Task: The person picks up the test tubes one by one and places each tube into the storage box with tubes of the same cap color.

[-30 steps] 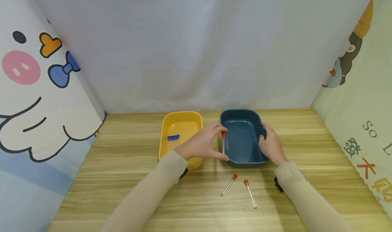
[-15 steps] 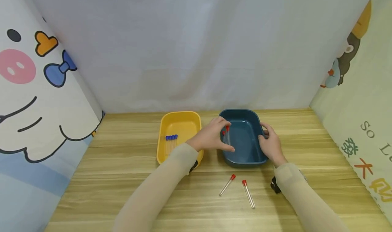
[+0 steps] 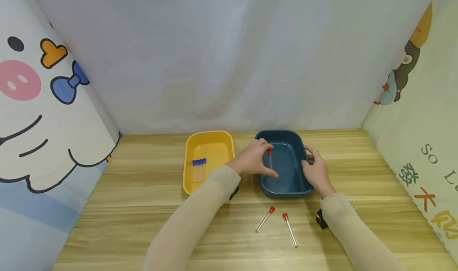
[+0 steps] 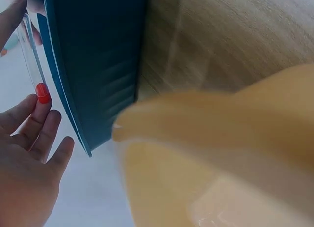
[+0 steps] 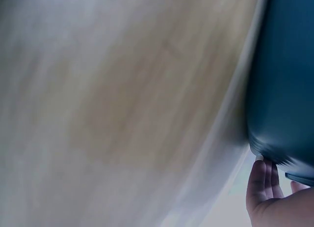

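Observation:
Over the left side of a dark blue bin (image 3: 288, 161), my left hand (image 3: 250, 160) pinches a clear test tube (image 3: 270, 161) lengthwise. Its red cap (image 4: 43, 93) sits against the fingertips in the left wrist view, and the thumb meets the far end. My right hand (image 3: 316, 171) grips the bin's right wall, thumb inside the rim and fingers outside; in the right wrist view the fingers (image 5: 257, 183) lie against its outer surface. Two more red-capped test tubes, one tilted (image 3: 264, 220) and one longer-looking (image 3: 290, 230), lie on the table in front of the bin.
Left of the blue bin stands a yellow bin (image 3: 216, 150), partly covered by my left forearm. Several blue-capped tubes (image 3: 198, 171) lie side by side in it. The wooden table (image 3: 143, 207) ends at a pale curtain (image 3: 229, 84) behind, with printed cloth on both sides.
My left hand has carried the red-capped tube rightward from the bin's left rim to over its inside. A second red cap seen there earlier no longer shows. My right hand keeps its grip.

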